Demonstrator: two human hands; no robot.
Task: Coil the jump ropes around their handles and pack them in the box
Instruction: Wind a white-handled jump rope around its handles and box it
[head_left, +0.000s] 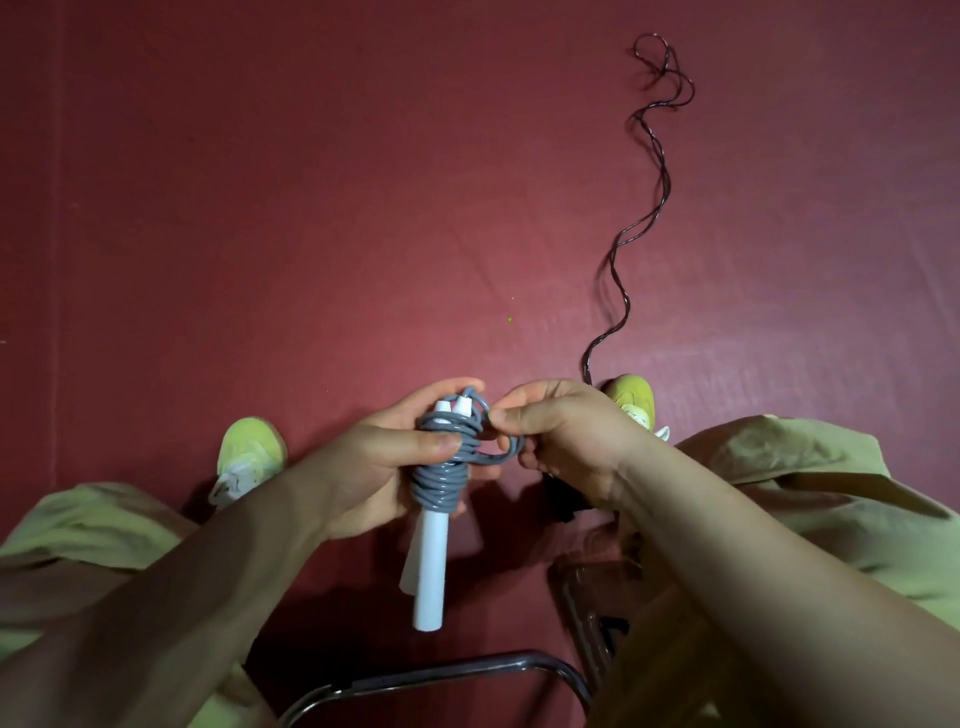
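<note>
**Grey rope wound on its white handles, loose end in my right fingers**

My left hand (374, 462) is wrapped around the pair of white handles (431, 561), thumb pressed across the front of the coil and the other fingers curled behind it. The handles lie side by side, their narrow tips poking out above my fist just below the middle of the frame, their long ends pointing down toward the bottom edge. The grey jump rope (441, 478) is wound around the upper half of the handles in a thick stack of turns.

My right hand (561, 441) sits just to the right of the coil, fingers bent and pinching a small loop of the same grey rope that comes off the top turns. The two hands almost touch there.

Lower right, under my right forearm, something dark and glossy lies on the floor; I cannot tell what it is. A curved metal chair frame (441, 670) runs along the bottom centre.

My knees in pale green trousers (831, 493) fill the lower corners, with a yellow-green shoe (249, 447) at left and another (631, 397) right of centre. A second rope, dark and thin (639, 218), snakes over the dark red floor (311, 182) from beside the right shoe up to a tangle of loops at the upper right.
</note>
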